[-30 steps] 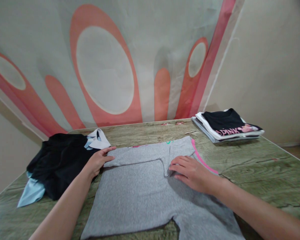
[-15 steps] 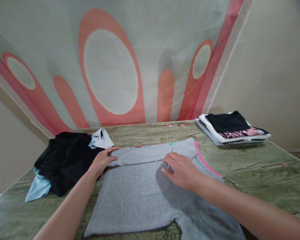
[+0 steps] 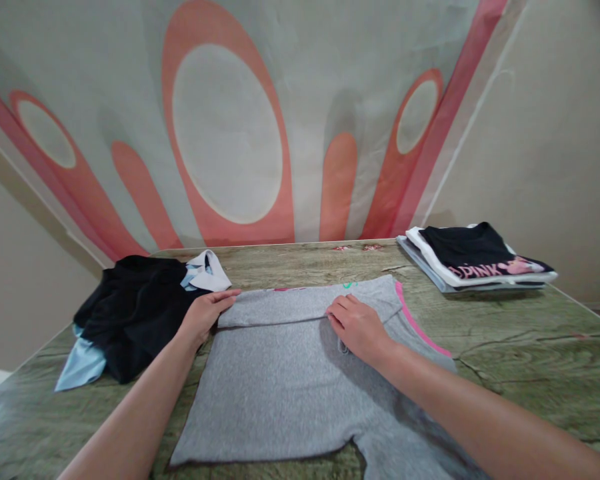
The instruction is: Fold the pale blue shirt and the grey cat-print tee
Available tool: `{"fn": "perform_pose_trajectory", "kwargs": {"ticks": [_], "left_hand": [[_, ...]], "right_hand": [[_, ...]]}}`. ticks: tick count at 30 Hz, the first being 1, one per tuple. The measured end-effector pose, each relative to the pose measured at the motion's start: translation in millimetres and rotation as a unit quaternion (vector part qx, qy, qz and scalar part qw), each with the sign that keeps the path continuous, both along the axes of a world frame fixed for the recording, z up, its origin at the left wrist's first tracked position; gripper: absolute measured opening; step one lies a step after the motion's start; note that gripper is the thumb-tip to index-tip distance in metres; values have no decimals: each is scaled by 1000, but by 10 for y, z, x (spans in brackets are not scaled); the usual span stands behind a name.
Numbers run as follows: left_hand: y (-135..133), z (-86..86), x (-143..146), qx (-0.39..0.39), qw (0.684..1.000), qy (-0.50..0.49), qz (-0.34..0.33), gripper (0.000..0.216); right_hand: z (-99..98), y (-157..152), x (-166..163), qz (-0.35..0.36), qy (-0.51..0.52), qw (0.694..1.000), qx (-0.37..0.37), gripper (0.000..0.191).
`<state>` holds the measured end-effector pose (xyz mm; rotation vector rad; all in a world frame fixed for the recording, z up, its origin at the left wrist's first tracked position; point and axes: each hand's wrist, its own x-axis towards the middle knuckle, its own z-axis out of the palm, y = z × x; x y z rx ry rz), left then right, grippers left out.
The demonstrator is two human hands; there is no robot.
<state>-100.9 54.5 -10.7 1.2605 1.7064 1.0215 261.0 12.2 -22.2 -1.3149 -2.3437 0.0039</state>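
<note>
A grey T-shirt (image 3: 280, 387) with pink trim along its right-hand edge lies spread in front of me, its far side folded over in a long strip. My left hand (image 3: 206, 319) rests at the left end of this strip, fingers stretched out over the cloth's edge. Farther right, my right hand (image 3: 357, 328) has its fingers bent and pressed together on the strip's near edge, gripping the cloth. Below its palm a small bit of grey fabric sticks out. Green and pink print shows at the far fold.
Left of the shirt lies a loose heap of black clothing (image 3: 135, 313) with a light blue garment (image 3: 83, 363) under it and a white collar (image 3: 213, 273). At the back right is a folded stack (image 3: 480, 257). Behind the wooden table (image 3: 525, 353) stands a patterned wall.
My left thumb and forefinger have come closer together at the fold's end. My right fingers have closed up and shifted slightly over the fold's edge. The view has tilted a little.
</note>
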Motion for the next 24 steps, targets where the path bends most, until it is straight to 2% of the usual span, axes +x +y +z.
{"fn": "perform_pose_trajectory", "kwargs": {"ticks": [6, 14, 24], "left_hand": [[17, -59, -18, 24, 999, 21, 18, 50], [17, -33, 3, 28, 999, 36, 22, 47], [12, 53, -18, -11, 1000, 1, -16, 64]], "right_hand": [[-26, 13, 4, -1, 1, 1000, 21, 16], [4, -8, 7, 26, -24, 999, 32, 16], [-34, -5, 20, 27, 2, 999, 20, 18]]}}
